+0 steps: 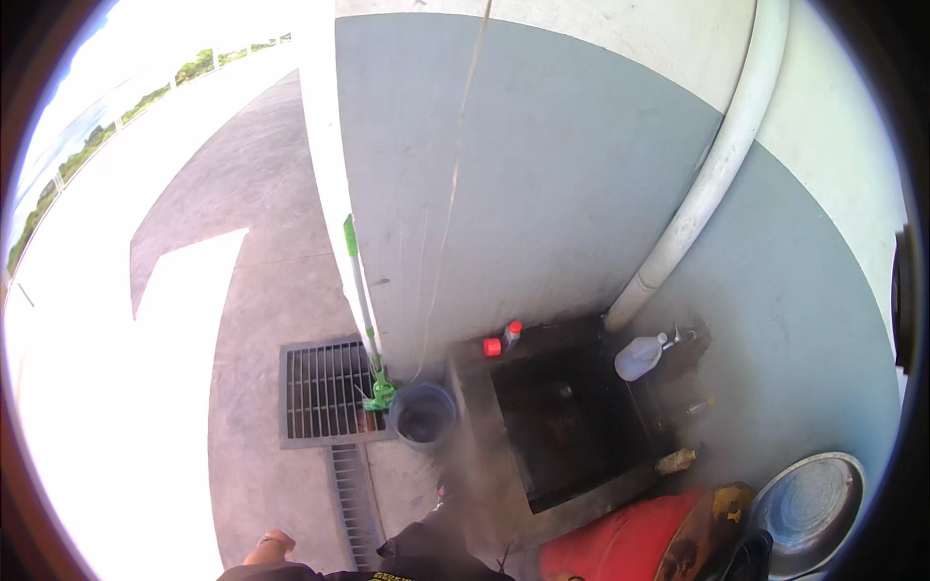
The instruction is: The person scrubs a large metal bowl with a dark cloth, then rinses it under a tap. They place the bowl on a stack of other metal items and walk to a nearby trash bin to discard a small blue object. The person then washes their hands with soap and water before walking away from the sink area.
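Observation:
At the bottom left shows my left hand (277, 541), beside my dark clothing and over the concrete floor; its fingers are too small and curled to read well. My right hand is out of view. Before me lies a dark concrete basin (483, 457). A translucent plastic jug (639, 358) stands by the tap (677, 336) at its far right. On the back ledge are a small bottle with a red cap (513, 334) and a red container (492, 347). A dirty bottle (676, 462) rests on the right rim.
A round bucket (423, 415) and a green-headed mop (379, 388) stand left of the basin, near a metal floor grate (323, 392). A narrow drain grating (352, 501) runs toward me. A red drum (625, 530) and a round metal basin (806, 508) sit at lower right.

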A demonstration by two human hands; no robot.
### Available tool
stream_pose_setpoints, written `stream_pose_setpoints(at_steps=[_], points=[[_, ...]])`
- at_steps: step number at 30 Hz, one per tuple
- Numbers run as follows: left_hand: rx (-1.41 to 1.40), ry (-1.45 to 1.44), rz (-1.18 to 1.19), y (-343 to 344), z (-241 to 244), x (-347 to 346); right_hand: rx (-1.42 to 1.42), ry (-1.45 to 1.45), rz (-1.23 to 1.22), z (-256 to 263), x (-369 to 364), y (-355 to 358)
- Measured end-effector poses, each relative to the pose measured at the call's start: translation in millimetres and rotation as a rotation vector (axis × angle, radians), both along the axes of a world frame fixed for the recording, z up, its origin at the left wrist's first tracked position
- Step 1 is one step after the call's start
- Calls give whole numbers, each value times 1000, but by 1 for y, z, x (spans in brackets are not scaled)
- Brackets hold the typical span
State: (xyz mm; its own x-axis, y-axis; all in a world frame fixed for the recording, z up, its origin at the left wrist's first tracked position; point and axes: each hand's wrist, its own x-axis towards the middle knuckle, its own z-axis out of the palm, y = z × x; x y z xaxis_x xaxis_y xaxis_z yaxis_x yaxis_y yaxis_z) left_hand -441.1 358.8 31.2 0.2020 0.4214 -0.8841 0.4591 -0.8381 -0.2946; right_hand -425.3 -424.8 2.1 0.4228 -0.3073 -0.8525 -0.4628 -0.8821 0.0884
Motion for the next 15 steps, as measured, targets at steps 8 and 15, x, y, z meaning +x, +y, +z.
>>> stream_pose_setpoints(at_steps=[8,15], points=[[-375,-206,-162,-56,4,-111,145,-167,-195,65,-17,50],[-219,-944,97,-41,99,-66,31,-502,-214,184,-32,175]])
